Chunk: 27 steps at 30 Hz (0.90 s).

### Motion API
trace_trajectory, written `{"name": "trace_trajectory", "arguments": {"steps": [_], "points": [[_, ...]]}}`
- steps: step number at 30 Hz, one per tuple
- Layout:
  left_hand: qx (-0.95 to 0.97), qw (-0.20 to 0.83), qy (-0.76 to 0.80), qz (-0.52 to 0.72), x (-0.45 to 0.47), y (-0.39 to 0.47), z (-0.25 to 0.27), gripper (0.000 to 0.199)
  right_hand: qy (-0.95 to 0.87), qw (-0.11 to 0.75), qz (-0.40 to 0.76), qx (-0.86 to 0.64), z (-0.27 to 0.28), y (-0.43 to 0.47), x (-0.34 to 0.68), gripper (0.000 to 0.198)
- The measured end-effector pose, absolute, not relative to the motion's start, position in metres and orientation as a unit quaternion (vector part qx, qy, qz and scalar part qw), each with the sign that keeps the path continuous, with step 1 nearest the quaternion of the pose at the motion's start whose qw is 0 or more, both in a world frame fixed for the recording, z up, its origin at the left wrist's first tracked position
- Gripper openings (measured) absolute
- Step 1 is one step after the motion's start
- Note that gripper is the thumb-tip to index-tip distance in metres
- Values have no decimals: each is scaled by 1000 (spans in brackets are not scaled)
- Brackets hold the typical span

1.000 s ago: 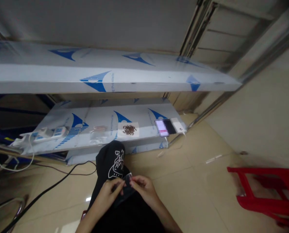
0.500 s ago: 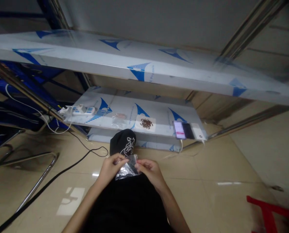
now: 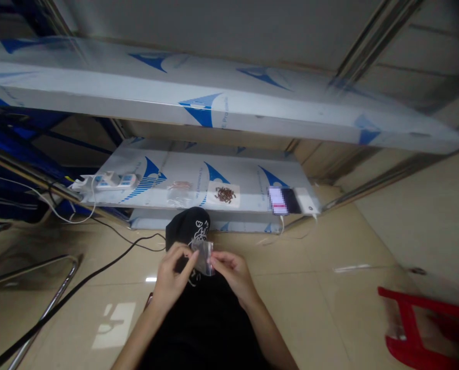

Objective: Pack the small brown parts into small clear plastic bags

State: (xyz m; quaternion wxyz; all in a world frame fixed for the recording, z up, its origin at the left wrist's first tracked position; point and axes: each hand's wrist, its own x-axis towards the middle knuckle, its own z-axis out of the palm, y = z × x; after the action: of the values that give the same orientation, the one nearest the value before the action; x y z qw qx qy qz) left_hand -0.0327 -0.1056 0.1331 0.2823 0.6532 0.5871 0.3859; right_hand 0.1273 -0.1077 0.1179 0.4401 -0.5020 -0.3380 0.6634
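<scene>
A small clear plastic bag (image 3: 204,258) is stretched between my hands, above my lap. My left hand (image 3: 175,270) pinches its left side between thumb and fingers. At its right edge, my right hand (image 3: 231,270) grips the bag the same way. Whether anything is inside the bag I cannot tell. Beyond my hands, on the lower shelf, a pile of small brown pieces (image 3: 224,195) lies on a white sheet (image 3: 236,190). Left of that sheet is another clear bag (image 3: 180,192), with thin pinkish things at it.
A film-covered upper shelf (image 3: 144,97) overhangs the lower shelf (image 3: 167,154). Phones (image 3: 293,200) lie at the lower shelf's right end, a power strip (image 3: 117,181) at its left. A black cable (image 3: 98,280) crosses the floor. A red stool (image 3: 406,318) stands at right.
The bag has turned more upright and appears narrower, with my left hand now lower on it. The camera view has shifted right, bringing more of the red stool into view.
</scene>
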Motion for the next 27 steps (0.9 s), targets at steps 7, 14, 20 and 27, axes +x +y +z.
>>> {"name": "trace_trajectory", "arguments": {"steps": [7,14,20,27], "points": [[604,452,545,365,2,-67,117,34,-341,450,646,-514,95,-93,117,29],[681,365,562,294,14,-41,122,37,-418,432,612,-514,96,-62,145,26],[682,371,557,296,24,-34,111,35,-444,398,591,-544,110,-48,164,28],[692,435,498,288,18,-27,109,32,-463,375,589,-546,126,-43,163,25]]}}
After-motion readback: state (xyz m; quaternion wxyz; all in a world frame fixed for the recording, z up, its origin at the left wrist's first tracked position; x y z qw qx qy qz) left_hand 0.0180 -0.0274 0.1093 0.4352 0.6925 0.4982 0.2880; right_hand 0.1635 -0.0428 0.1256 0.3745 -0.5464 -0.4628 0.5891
